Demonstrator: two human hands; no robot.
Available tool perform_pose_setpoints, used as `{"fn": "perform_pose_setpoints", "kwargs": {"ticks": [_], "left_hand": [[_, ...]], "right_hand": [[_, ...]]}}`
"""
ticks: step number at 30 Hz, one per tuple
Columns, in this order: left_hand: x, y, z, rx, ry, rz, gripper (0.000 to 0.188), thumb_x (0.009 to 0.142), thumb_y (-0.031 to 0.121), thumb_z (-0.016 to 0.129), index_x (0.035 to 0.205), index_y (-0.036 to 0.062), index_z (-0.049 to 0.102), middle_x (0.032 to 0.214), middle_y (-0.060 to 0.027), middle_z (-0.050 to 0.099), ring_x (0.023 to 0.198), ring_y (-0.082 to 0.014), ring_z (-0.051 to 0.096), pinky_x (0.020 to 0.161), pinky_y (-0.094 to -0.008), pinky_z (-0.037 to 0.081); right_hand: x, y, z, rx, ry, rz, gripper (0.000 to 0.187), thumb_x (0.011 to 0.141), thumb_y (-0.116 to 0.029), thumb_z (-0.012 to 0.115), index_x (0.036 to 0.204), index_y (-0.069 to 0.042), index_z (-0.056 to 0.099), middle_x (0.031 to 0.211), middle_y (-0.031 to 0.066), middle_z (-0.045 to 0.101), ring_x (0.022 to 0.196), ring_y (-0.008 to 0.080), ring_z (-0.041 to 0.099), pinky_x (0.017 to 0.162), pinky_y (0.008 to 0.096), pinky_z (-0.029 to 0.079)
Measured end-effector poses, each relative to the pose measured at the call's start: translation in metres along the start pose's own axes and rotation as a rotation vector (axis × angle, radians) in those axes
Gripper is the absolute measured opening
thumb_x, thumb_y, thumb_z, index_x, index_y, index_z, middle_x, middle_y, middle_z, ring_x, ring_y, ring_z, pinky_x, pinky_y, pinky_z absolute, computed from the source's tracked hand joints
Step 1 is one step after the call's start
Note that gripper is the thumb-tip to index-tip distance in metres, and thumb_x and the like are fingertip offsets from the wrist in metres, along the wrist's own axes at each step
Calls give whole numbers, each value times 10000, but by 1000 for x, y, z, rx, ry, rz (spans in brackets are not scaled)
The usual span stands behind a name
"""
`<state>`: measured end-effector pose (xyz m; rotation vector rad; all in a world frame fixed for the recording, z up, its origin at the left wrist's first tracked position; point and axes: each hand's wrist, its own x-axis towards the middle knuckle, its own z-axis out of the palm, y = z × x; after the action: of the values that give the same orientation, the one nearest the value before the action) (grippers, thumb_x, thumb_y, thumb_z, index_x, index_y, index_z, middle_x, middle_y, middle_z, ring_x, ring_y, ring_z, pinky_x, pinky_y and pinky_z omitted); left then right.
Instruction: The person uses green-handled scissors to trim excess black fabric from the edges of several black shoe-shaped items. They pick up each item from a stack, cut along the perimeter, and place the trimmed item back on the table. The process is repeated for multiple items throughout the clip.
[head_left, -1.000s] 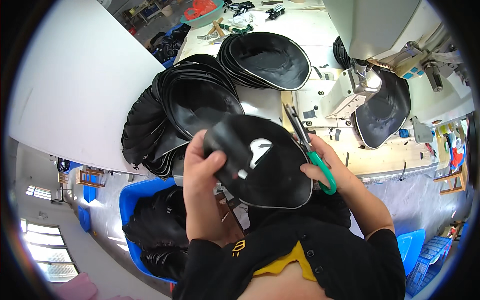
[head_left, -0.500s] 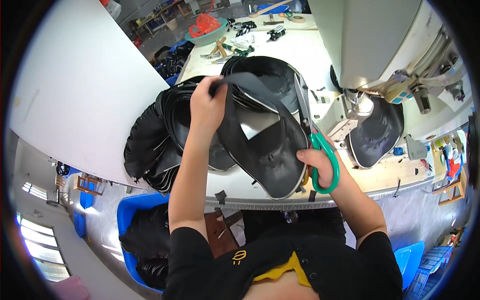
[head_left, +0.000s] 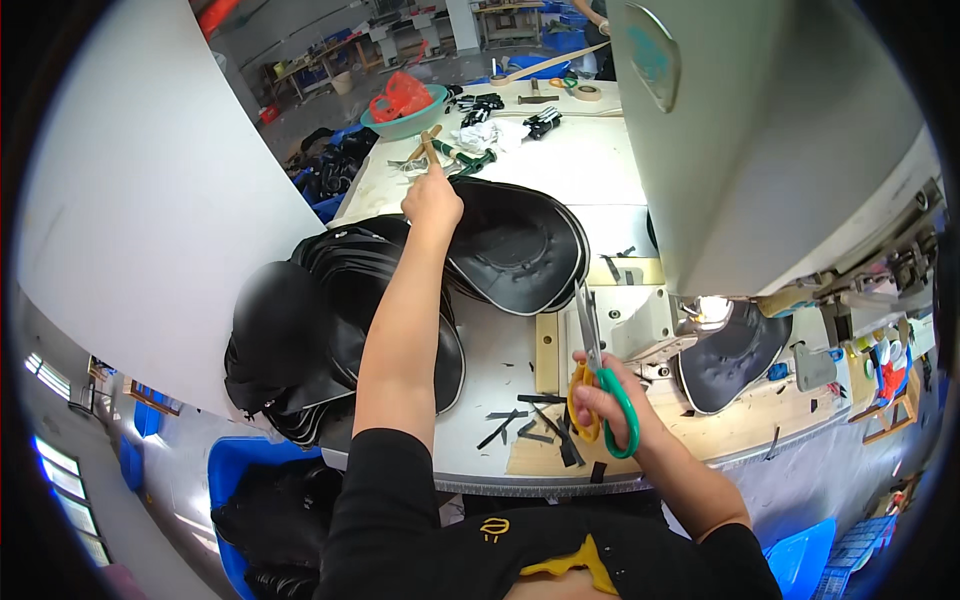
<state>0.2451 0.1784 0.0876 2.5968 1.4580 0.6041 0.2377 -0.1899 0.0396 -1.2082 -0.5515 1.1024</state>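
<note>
My left hand [head_left: 433, 204] reaches to the far left end of a black curved panel [head_left: 515, 240] with pale edging. Its fingers are bent at the panel's edge, partly hidden from view. Scissors [head_left: 602, 400] with one green and one yellow handle loop sit in my right hand [head_left: 622, 402], blades pointing away and close to the panel's near edge. Left of my left forearm, a heap of similar black panels [head_left: 345, 270] lies stacked, with a blurred black piece [head_left: 282, 325] on top of it.
A sewing machine [head_left: 690, 120] stands at the right, another black panel [head_left: 735, 355] beside its head. Black offcuts [head_left: 530, 425] litter the near tabletop. Wooden-handled tools [head_left: 430, 150] and a green basin [head_left: 410, 122] lie farther off. A blue bin [head_left: 225, 500] stands below left.
The panel that both hands held up is out of them; a blurred black piece now shows over the left heap. My left hand has moved to the other panel. My right hand still holds the scissors.
</note>
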Motion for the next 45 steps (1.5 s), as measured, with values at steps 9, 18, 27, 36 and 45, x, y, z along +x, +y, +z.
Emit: {"fn": "perform_pose_setpoints", "kwargs": {"ticks": [9,18,27,36,45], "left_hand": [[-19,-17,16,-183,71,178,637,768,153,627,1339,62,358,1301,-193,448,1208,-335,435,980,-444,356],[-113,-124,-86,-497,679,258,167,782,22,581,948,23,604,921,-123,595,894,-293,568,806,-365,440],[-133,-175,-58,-179,585,389,285,775,29,596,1054,72,563,953,-117,583,894,-317,564,760,-389,464],[-146,-157,-55,-12,695,529,167,737,70,652,900,101,636,910,-13,544,838,-227,535,664,-363,406],[-208,15,-32,-559,387,821,198,730,120,694,913,75,634,929,-60,593,860,-238,563,737,-353,396]], "right_hand": [[-11,19,7,48,-133,-103,445,855,-91,603,1262,-37,431,775,59,554,609,107,534,574,223,469],[-53,28,-3,-110,-10,-94,462,810,-146,620,1219,-1,461,710,67,561,543,95,505,514,207,421],[-59,41,17,-89,-6,-108,427,827,-82,624,1220,-37,460,739,35,546,574,73,499,518,201,428],[-85,44,15,-132,11,46,402,841,-93,622,1211,-37,475,751,33,555,605,78,524,540,205,459],[-83,40,10,-136,-58,7,405,839,-85,558,1220,-13,442,696,68,543,588,113,526,557,233,449]]}}
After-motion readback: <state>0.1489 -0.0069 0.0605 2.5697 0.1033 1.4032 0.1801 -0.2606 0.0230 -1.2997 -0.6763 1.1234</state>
